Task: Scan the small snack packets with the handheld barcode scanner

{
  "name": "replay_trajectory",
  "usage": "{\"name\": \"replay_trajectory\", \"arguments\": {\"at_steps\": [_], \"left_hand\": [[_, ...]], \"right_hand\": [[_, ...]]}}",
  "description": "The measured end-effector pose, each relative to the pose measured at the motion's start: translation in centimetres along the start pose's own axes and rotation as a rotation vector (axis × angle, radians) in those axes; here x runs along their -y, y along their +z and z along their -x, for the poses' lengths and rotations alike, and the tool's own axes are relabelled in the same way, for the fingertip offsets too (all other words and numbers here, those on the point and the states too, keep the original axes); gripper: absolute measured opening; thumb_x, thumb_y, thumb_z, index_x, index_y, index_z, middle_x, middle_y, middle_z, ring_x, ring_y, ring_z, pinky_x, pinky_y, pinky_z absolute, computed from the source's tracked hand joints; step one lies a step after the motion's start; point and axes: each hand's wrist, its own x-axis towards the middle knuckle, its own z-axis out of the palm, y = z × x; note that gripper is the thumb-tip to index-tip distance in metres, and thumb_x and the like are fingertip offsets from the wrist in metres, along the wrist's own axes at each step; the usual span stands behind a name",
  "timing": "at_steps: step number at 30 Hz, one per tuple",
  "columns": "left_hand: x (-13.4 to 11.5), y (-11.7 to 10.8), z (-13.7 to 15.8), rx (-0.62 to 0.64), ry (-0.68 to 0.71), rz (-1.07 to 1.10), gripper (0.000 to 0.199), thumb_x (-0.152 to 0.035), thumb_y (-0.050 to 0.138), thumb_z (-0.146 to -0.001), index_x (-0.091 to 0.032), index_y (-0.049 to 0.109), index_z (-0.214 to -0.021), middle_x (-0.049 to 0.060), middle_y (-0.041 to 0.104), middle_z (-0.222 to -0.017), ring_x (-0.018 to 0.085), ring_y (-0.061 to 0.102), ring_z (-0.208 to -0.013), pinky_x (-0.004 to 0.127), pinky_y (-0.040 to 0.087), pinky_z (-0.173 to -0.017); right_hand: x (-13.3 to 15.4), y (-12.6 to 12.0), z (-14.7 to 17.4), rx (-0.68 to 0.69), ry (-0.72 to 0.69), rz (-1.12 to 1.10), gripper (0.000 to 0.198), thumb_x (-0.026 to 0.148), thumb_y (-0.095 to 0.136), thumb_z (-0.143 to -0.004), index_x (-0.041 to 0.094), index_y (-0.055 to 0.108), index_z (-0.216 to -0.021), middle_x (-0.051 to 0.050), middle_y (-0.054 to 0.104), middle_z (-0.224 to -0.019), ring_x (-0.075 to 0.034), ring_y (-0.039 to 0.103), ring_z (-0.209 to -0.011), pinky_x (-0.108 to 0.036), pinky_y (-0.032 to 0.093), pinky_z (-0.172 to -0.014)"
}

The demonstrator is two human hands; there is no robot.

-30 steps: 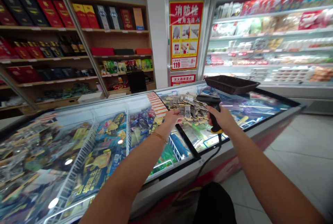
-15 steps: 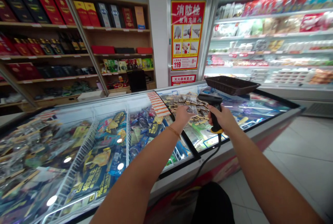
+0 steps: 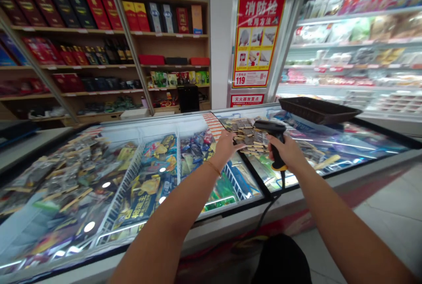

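Note:
A black barcode scanner [image 3: 279,136] with a yellow-tipped handle is gripped in my right hand [image 3: 292,152], its head pointing left. A cord hangs from the handle's base. Close by on the left, my left hand [image 3: 226,147] has its thumb stretched away from the fingers, and I see nothing held in it. Clear packets with wooden sticks [image 3: 249,136] lie in a spread just beyond both hands, on the chest freezer's glass top. My left hand partly covers an orange-and-white striped strip [image 3: 212,123].
The long chest freezer [image 3: 227,220] spans the view, with white wire dividers [image 3: 127,178] and bagged frozen goods inside. A dark brown tray [image 3: 318,109] rests on its far right. Boxed goods fill shelves [image 3: 165,35] behind; a lit refrigerated display [image 3: 359,46] stands right.
The view has turned left, so the scene sits further right. My left hand has drawn away from the scanner and the packets, its thumb and fingers wider apart. The scanner stays in my right hand.

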Motion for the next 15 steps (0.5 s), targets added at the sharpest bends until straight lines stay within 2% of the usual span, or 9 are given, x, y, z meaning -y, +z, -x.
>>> {"name": "replay_trajectory", "arguments": {"at_steps": [3,9,12,15], "left_hand": [[4.8,-3.8,2.0,-0.095,-0.085,-0.084,0.046,-0.044,0.073,-0.085,-0.015,0.067,-0.120,0.015,0.062,-0.123,0.028,0.054,-0.125,0.038,0.042,-0.109],[14.9,-13.5,7.4,-0.246,-0.412,-0.320,0.044,-0.038,0.068,-0.087,-0.011,0.065,-0.122,0.021,0.061,-0.127,0.033,0.051,-0.129,0.044,0.036,-0.113],[18.4,-18.6,10.0,-0.287,-0.510,-0.447,0.045,-0.037,0.064,-0.088,-0.012,0.065,-0.124,0.022,0.060,-0.130,0.035,0.051,-0.129,0.046,0.037,-0.111],[20.6,-24.2,12.6,-0.281,-0.663,-0.584,0.050,-0.042,0.061,-0.088,-0.015,0.063,-0.129,0.023,0.056,-0.137,0.040,0.051,-0.128,0.051,0.043,-0.104]], "right_hand": [[-0.2,3.1,0.1,0.047,0.012,-0.028,0.032,0.044,0.076,-0.078,0.020,0.054,-0.079,0.002,0.061,-0.056,-0.013,0.055,-0.037,-0.024,0.045,-0.034],[0.3,11.7,0.6,0.199,0.015,-0.109,0.037,0.046,0.077,-0.076,0.021,0.051,-0.081,0.002,0.060,-0.056,-0.013,0.054,-0.037,-0.024,0.043,-0.033],[0.2,15.4,1.1,0.277,0.012,-0.126,0.038,0.050,0.077,-0.076,0.022,0.051,-0.081,0.003,0.060,-0.056,-0.012,0.053,-0.037,-0.024,0.043,-0.035],[-0.7,17.3,1.5,0.339,-0.011,-0.122,0.038,0.052,0.074,-0.078,0.023,0.051,-0.081,0.003,0.059,-0.057,-0.012,0.053,-0.037,-0.024,0.043,-0.036]]}}
